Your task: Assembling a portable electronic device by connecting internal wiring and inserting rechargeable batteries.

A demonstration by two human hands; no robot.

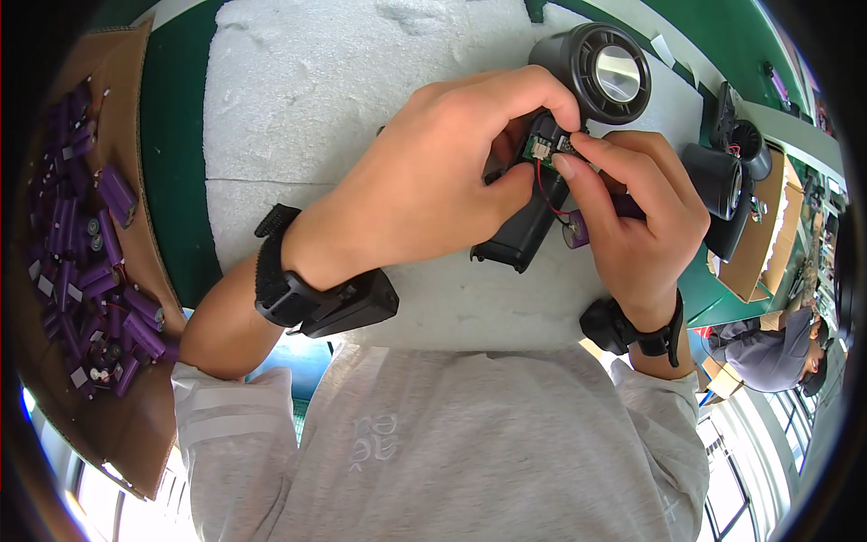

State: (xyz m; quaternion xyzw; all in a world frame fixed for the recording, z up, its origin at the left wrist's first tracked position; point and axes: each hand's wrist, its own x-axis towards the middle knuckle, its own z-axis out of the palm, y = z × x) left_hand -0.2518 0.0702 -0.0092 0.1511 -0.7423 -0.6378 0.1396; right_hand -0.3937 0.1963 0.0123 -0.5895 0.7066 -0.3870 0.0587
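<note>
A black handheld device with a round, ribbed head [578,77] lies tilted across the white foam block, its handle [519,237] toward me. My left hand [433,172] curls over the handle, thumb and index finger on either side of a small green circuit board [540,150]. Thin red and black wires [547,193] run from a pale connector on the board to a purple battery cell [576,229]. That cell sits under the curled fingers of my right hand [646,203], which hide most of it. Right thumb and index fingertips meet at the board's edge; what is between them is hidden.
At the left stands a cardboard box [131,429] with many purple battery cells [68,226]. The foam block [298,99] covers a green table. More black device parts [713,181] and another cardboard box [768,244] are at the right, with a person [768,352] beyond.
</note>
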